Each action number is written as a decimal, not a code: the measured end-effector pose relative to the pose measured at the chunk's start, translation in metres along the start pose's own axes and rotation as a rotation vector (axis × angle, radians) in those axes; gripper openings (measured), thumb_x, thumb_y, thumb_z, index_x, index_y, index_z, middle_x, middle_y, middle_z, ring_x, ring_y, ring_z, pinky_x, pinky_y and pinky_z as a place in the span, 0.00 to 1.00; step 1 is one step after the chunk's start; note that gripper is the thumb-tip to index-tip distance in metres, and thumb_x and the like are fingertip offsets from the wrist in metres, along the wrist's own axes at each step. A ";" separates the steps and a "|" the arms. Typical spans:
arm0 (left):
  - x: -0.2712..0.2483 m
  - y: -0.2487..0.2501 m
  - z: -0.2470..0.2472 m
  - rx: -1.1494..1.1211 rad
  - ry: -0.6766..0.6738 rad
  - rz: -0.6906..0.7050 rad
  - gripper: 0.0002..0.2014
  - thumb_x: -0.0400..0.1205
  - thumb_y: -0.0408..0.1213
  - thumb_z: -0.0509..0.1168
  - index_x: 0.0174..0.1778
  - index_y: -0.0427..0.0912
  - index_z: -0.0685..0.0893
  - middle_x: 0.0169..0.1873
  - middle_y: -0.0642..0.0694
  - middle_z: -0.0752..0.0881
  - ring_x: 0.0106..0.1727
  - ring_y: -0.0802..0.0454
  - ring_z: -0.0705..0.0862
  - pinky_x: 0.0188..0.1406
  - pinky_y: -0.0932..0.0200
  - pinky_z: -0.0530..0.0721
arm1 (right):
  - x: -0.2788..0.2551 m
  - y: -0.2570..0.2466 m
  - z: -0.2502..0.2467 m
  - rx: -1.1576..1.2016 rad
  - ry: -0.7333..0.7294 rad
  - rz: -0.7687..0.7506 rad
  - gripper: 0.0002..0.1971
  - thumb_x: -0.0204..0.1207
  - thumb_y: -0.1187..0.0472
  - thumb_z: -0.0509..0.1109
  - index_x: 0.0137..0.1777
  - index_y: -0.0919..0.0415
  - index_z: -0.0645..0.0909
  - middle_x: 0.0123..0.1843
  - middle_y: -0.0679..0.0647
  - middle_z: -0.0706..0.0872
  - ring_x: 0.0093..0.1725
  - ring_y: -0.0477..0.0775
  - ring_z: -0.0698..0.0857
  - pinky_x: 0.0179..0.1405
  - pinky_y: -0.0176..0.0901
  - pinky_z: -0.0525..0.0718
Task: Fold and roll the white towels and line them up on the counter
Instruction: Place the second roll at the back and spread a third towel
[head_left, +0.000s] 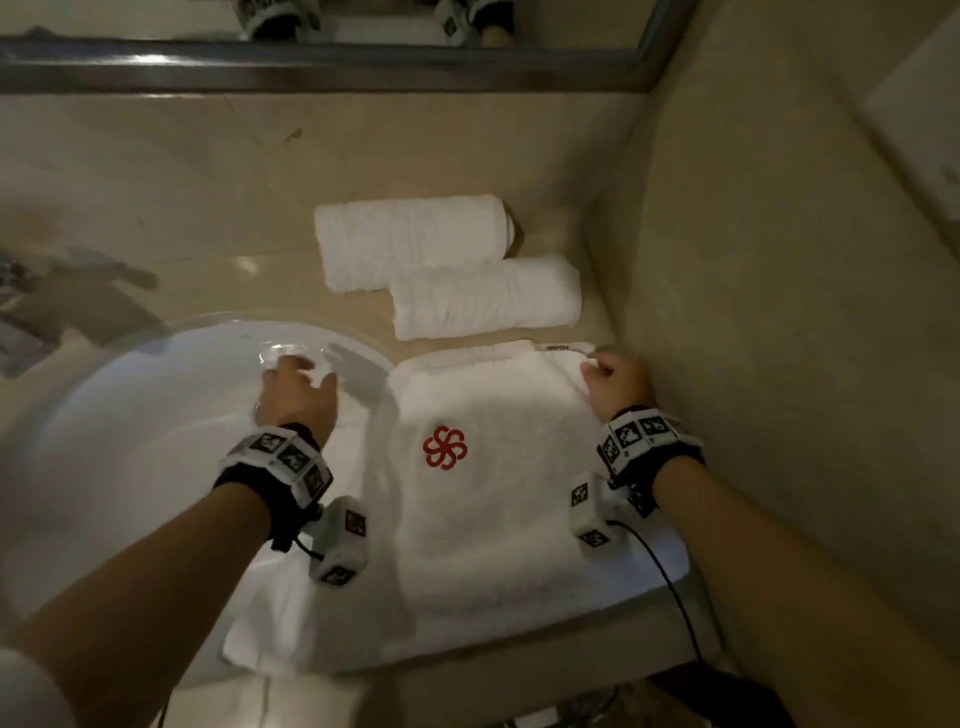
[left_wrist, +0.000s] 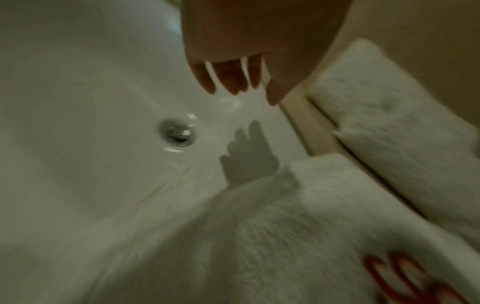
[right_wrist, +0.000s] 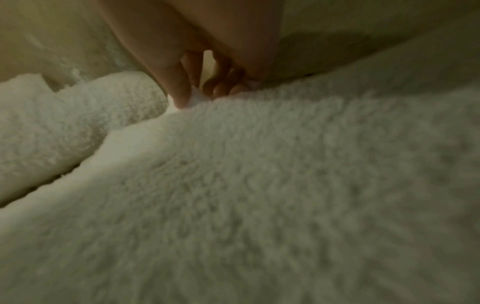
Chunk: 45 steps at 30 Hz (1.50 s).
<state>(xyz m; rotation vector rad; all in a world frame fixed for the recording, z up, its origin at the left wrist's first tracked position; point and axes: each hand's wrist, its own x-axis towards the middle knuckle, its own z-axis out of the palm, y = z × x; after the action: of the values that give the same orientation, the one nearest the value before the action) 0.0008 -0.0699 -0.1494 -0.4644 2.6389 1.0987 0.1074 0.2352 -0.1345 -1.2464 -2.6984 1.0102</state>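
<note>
Fluffy white towel (head_left: 498, 499) with red emblem (head_left: 445, 447), right hand (head_left: 615, 379) fingers pinching corner, left hand (head_left: 298, 397) fingers spread wide, two rolled towels (head_left: 447, 265)

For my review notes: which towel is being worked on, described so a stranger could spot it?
Start at the white sink basin; to its right, on the beige counter, lie three white towels. It is the nearest one, the flat towel, its left part hanging into the basin. Unlike the two rolled towels behind it, it shows a red emblem.
</note>
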 end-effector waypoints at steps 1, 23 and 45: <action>-0.008 0.017 0.008 0.007 -0.100 0.154 0.12 0.80 0.38 0.65 0.56 0.38 0.80 0.54 0.38 0.83 0.55 0.40 0.82 0.57 0.51 0.79 | -0.002 0.000 0.000 -0.009 0.028 -0.032 0.09 0.78 0.61 0.64 0.45 0.65 0.84 0.51 0.62 0.81 0.48 0.59 0.79 0.49 0.44 0.77; -0.033 0.063 0.053 0.479 -0.537 0.873 0.18 0.76 0.42 0.68 0.61 0.43 0.76 0.59 0.46 0.78 0.58 0.43 0.78 0.56 0.53 0.76 | 0.004 -0.006 0.009 0.408 -0.043 0.012 0.11 0.82 0.62 0.60 0.38 0.64 0.73 0.36 0.59 0.72 0.38 0.52 0.69 0.39 0.40 0.68; -0.027 0.077 0.031 0.232 -0.401 0.560 0.10 0.86 0.45 0.53 0.48 0.42 0.72 0.38 0.39 0.83 0.42 0.37 0.82 0.41 0.49 0.76 | 0.006 -0.007 -0.005 0.332 -0.046 0.099 0.09 0.82 0.60 0.62 0.51 0.64 0.81 0.40 0.53 0.78 0.44 0.52 0.75 0.45 0.36 0.73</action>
<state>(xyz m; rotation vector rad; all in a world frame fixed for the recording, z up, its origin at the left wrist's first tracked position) -0.0001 0.0086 -0.1121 0.5198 2.5284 0.8743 0.0998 0.2387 -0.1278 -1.3117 -2.3837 1.4417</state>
